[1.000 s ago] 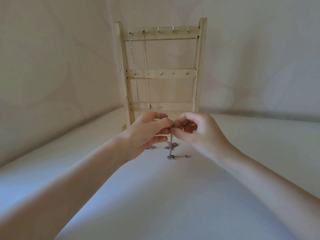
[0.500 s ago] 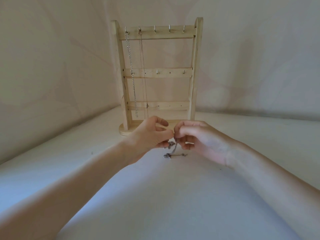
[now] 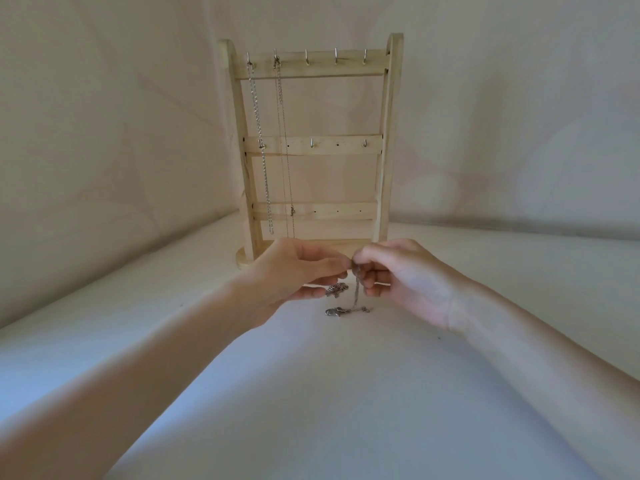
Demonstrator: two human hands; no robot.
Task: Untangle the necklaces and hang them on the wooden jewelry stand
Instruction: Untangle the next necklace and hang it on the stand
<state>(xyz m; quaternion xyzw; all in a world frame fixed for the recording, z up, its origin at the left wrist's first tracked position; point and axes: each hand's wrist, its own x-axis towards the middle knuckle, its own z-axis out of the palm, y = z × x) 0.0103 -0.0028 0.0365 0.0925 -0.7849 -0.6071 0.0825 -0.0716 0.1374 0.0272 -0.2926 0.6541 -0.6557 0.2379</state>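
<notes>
Two bare forearms are seen reaching in from the near edge over a pale table (image 3: pixel 311 410); they meet in the middle of the view, just in front of the stand's foot. The left hand (image 3: pixel 294 275) is held with its fingers curled inward and its fingertips brought against those of the right hand (image 3: pixel 398 275); a tangled necklace (image 3: pixel 356 292) is pinched between the two, though exactly which fingers have hold of the chain cannot be told. From the pinch the chain is let down almost vertically; its lower end, with a clasp (image 3: pixel 334 311), is laid on the table just below the hands, and a small pendant-like piece (image 3: pixel 336 289) is seen beneath the left fingers.

Beyond the hands, and close behind them, the wooden jewelry stand (image 3: pixel 388 133) is set upright; a heavier silver chain (image 3: pixel 259 140) is hung from the leftmost top hook, and a finer chain (image 3: pixel 284 143) from the hook beside it. Three top hooks (image 3: pixel 335 58) to the right are left bare.

The loosening step is judged to be in hand; once the chain is freed, it would have to be lifted up and away from the person, its long axis kept vertical. Neither hand is clearly nearer the free hooks, though they lie toward the right hand's side.
</notes>
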